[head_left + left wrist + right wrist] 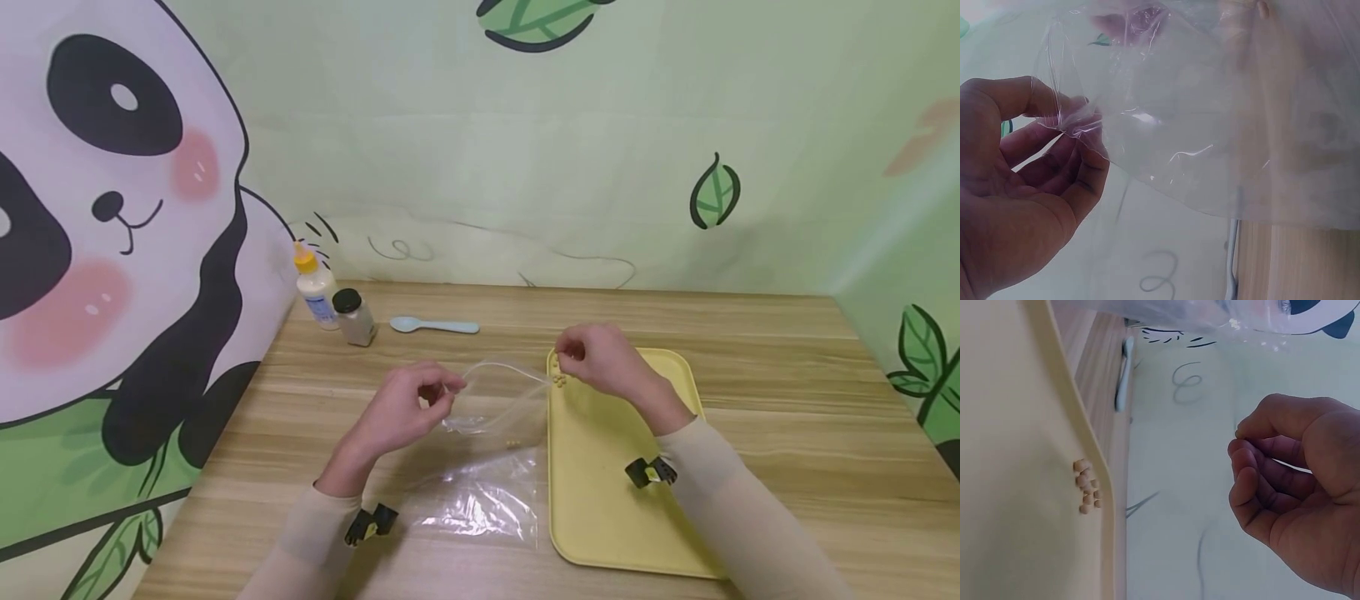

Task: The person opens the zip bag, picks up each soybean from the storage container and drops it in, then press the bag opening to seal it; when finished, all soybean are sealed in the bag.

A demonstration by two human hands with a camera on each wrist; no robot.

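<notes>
My left hand point(408, 406) pinches the rim of a clear plastic bag point(487, 500), whose mouth gapes toward the yellow tray point(615, 483). A few small yellowish beans point(513, 443) show inside the bag. Above the tray's far left corner is my right hand point(603, 358), apart from the tray. In the right wrist view, its thumb and forefinger pinch one tiny round bean point(1239, 434), mostly hidden by the fingertips. Several loose beans point(1085, 481) lie in the tray near its rim. The left wrist view shows the bag's thin film point(1172, 144) bunched between the fingers.
Behind the bag a light blue spoon point(435, 326) lies on the wooden table point(787, 400). To its left stand a black-capped jar point(355, 318) and a white squeeze bottle point(317, 287) with an orange top. A panda-printed backdrop point(600, 167) rises behind the table.
</notes>
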